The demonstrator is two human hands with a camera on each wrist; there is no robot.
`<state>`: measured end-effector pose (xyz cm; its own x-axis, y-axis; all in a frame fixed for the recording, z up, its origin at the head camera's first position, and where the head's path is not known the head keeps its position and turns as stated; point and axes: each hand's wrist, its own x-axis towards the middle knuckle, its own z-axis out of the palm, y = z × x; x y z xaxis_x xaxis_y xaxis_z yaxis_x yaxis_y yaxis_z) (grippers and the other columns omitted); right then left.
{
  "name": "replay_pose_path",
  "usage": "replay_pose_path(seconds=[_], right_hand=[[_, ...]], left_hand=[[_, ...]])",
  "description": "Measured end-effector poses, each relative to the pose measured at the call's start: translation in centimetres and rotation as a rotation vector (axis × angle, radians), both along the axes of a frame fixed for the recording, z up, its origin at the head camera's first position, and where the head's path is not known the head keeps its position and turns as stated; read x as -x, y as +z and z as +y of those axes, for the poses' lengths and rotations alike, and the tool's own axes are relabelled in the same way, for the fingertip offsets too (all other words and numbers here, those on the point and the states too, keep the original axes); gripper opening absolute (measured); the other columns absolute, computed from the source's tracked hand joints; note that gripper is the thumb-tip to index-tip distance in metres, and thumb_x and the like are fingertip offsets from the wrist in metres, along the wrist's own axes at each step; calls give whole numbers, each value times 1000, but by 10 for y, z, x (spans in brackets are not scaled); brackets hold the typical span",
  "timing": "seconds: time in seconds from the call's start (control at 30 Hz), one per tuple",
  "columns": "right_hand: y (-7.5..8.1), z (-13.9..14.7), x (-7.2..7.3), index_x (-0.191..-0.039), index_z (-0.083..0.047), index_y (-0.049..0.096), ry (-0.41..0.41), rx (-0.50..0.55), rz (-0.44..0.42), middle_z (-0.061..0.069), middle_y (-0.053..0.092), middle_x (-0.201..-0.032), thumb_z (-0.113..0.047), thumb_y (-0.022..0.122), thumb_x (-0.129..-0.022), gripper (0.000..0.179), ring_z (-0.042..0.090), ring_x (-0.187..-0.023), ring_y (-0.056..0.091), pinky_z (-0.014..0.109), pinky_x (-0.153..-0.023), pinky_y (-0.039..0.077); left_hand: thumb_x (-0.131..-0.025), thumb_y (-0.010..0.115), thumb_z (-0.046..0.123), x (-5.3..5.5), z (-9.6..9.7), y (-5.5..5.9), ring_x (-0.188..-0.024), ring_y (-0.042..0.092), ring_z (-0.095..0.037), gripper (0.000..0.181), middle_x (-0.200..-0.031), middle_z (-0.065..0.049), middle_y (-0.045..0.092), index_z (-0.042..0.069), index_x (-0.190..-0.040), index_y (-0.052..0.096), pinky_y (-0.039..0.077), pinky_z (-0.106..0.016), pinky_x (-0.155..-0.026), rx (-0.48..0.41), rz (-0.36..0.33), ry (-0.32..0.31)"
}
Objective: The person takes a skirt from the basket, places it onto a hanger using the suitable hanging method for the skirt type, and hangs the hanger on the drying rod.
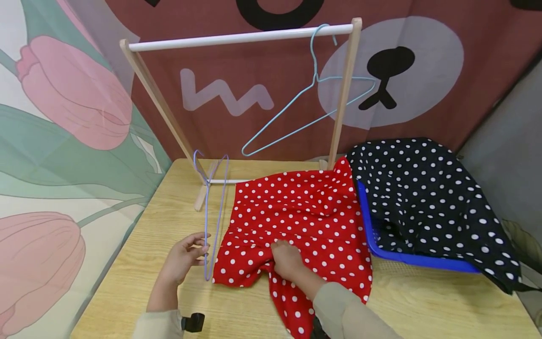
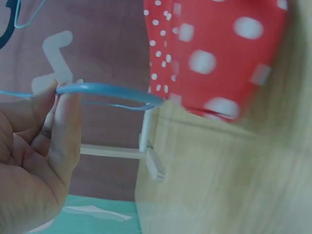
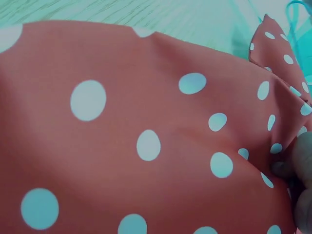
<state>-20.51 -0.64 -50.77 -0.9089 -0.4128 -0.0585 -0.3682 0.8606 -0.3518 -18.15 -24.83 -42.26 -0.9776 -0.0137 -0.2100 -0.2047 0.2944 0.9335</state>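
Note:
My left hand (image 1: 183,256) pinches a thin purple-blue hanger (image 1: 206,212) between thumb and fingers, holding it on edge at the left side of a red cloth with white dots (image 1: 296,212). In the left wrist view the hanger (image 2: 107,90) runs from the fingertips toward the cloth (image 2: 214,53). My right hand (image 1: 288,259) grips a bunched fold of the red cloth near its front, and the fabric drapes down under that forearm. The right wrist view is mostly filled by the cloth (image 3: 122,122), with the fingers (image 3: 302,161) at its right edge.
Behind the cloth stands a wooden rack with a white top rail (image 1: 237,39). A light-blue hanger (image 1: 279,110) hangs from that rail at the right. A blue basket (image 1: 423,259) holds a black dotted cloth (image 1: 423,197) that spills over its right side onto the table (image 1: 127,287).

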Motion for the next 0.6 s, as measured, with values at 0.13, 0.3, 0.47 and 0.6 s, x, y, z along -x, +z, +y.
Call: replay_pose_path(seconds=[0.13,0.3,0.47,0.6], right_hand=[[2,5,1,-96,-3,58,-41,86,17,6,55,-84,-13,72,-66,34,18,-78,51,32,-63,48],[2,11,0,-101,-1,57,-89,206,42,8,56,-91,-5,69,-66,37,21,-84,51,36,-66,47],[3,16,0,-99,0,56,-121,275,83,8,55,-89,-1,65,-68,32,22,-84,52,36,-68,47],[2,21,0,-97,-1,56,-165,338,84,7,54,-89,1,63,-70,28,21,-83,52,35,-70,47]], left_hand=[[-81,49,-8,-2,-1,-6,-71,51,-13,33,-87,-10,47,-8,-114,47,49,-28,-57,20,-12,25],[-82,48,-9,-4,-1,-13,-71,51,-14,32,-88,-11,47,-8,-114,47,49,-29,-57,18,-32,44],[-81,49,-8,-4,0,-20,-71,50,-12,32,-87,-10,47,-9,-114,47,49,-28,-56,9,-28,52],[-81,49,-9,-5,1,-24,-70,50,-11,31,-86,-10,48,-8,-112,48,48,-27,-55,3,-37,52]])
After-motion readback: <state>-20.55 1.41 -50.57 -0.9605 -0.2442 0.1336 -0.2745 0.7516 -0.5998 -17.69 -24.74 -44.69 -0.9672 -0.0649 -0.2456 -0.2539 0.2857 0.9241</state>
